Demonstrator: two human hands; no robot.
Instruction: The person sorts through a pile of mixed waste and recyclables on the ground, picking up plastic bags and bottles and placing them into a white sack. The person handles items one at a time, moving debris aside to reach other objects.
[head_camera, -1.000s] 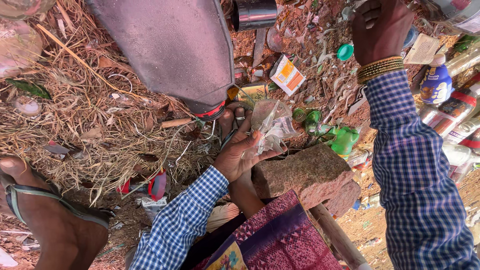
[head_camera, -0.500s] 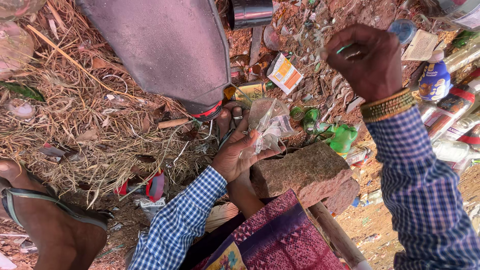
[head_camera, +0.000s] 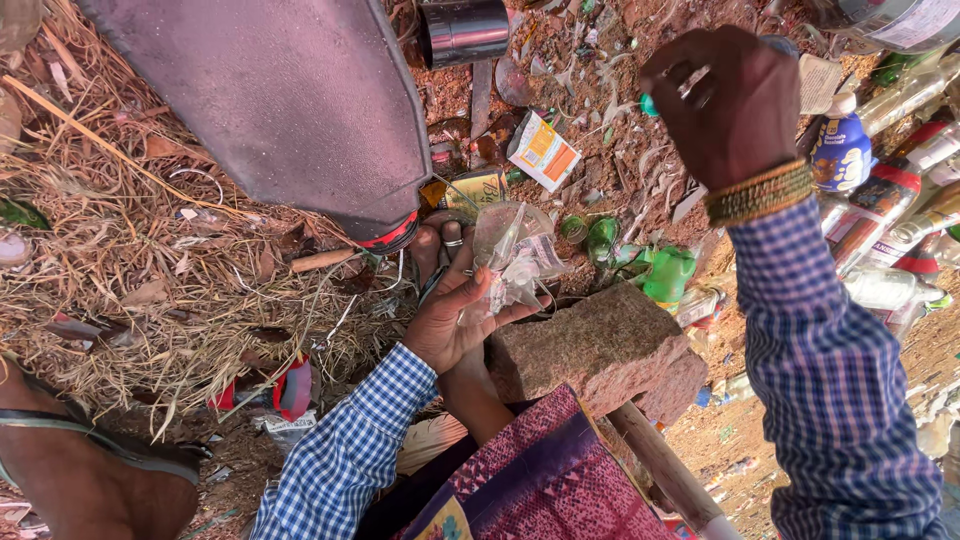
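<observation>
crumpled clear plastic (head_camera: 515, 262) is held in the left hand (head_camera: 455, 315), pinched between thumb and curled fingers just above the reddish stone block (head_camera: 600, 350). the right hand (head_camera: 725, 100) is raised well apart from it, fingers closed around a small teal piece (head_camera: 650, 104) that is mostly hidden; what it is cannot be told. broken green glass (head_camera: 665, 272) is scattered on the ground beside the block, with bottles (head_camera: 880, 200) piled at the right and dry straw (head_camera: 130, 250) at the left. the step is judged best done with the plastic kept firmly pinched over the block, and fingers kept off the glass shards.
</observation>
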